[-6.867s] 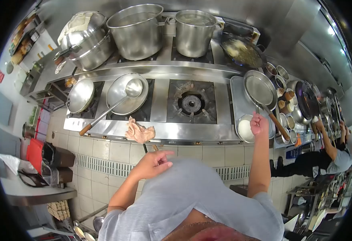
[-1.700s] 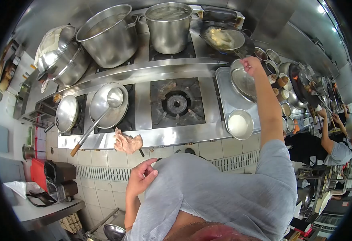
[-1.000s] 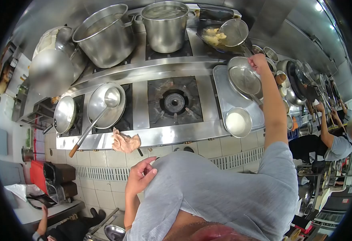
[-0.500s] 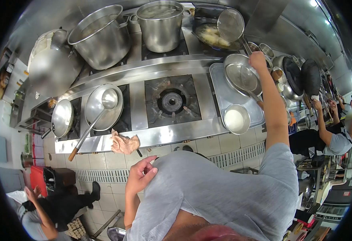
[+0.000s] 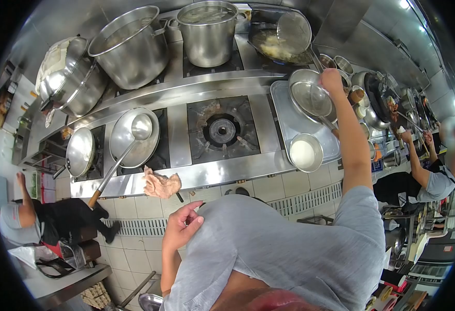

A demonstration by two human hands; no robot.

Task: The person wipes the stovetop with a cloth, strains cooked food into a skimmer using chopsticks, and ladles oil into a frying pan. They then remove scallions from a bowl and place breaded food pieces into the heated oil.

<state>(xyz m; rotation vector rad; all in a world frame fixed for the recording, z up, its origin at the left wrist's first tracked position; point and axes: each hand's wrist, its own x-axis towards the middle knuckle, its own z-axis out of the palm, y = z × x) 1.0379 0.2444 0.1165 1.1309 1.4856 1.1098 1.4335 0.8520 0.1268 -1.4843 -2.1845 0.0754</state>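
My right hand (image 5: 332, 82) grips the handle of a round mesh strainer (image 5: 294, 32), tilted above the right part of a dark wok (image 5: 274, 47) with pale yellow food in oil. Below that hand, a second strainer (image 5: 312, 98) rests in a metal bowl on a tray (image 5: 284, 116). A small pot of white contents (image 5: 305, 153) stands at the tray's front. My left hand (image 5: 183, 226) rests against my shirt at the belly, fingers curled loosely and thumb apart, holding nothing. Beyond it, a crumpled pinkish cloth (image 5: 161, 184) hangs at the stove's front edge.
Two tall pots (image 5: 130, 52) stand at the back. A ladle (image 5: 141, 127) lies in a wok (image 5: 121, 139) left of a bare burner (image 5: 222, 129). One person (image 5: 17, 220) is at the left, another (image 5: 435, 181) at the right among pans. Small containers (image 5: 343, 65) stand right of the tray.
The strainer in my right hand has gone from over the food to a tilted position, shifting slightly left most recently. A person has come in at the left and moved up the frame. My left hand stays put.
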